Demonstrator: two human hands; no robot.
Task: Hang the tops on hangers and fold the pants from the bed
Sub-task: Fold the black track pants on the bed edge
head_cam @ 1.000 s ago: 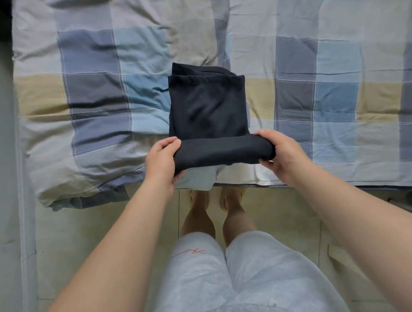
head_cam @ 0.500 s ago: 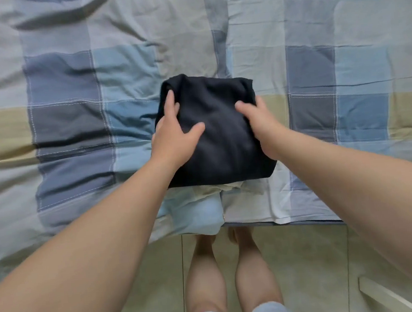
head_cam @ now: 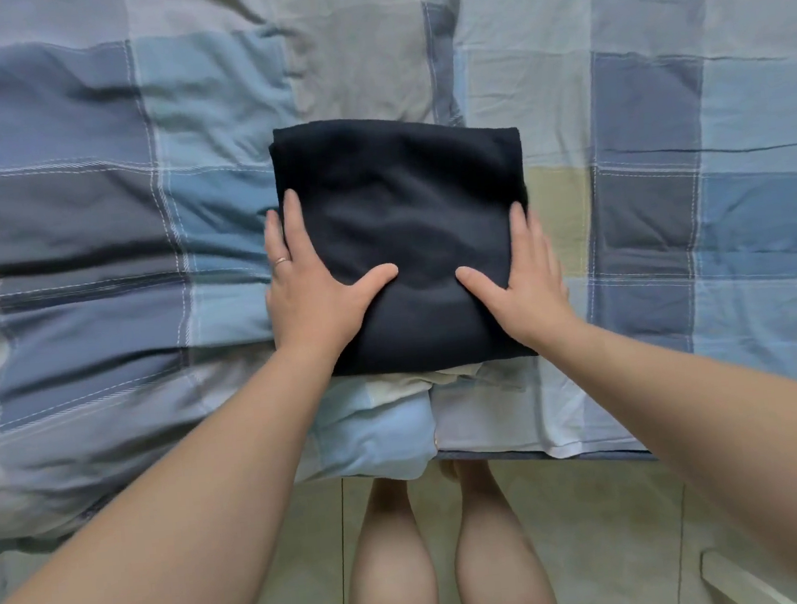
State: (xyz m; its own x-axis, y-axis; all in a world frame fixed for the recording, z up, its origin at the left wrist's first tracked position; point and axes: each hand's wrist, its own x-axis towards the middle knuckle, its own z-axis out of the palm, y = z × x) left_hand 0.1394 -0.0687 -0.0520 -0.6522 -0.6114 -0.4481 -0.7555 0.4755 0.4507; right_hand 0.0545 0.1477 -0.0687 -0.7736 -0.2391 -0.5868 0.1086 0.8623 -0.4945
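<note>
A checked quilt (head_cam: 83, 186) covers the bed; near its front edge lie the dark pants (head_cam: 401, 204), folded into a squarish bundle. The left hand (head_cam: 318, 295) and right hand (head_cam: 524, 285) press flat on its sides, fingers straight (clasping nothing). A ring (head_cam: 281, 261) sits on a left finger

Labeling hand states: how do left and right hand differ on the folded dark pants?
The left hand lies along the left edge of the folded dark pants, the right hand along the right edge. The left hand wears a ring; none shows on the right hand. The left hand reaches slightly farther up than the right hand. Shared: both flat, thumbs inward, pressing the pants onto the checked quilt.
</note>
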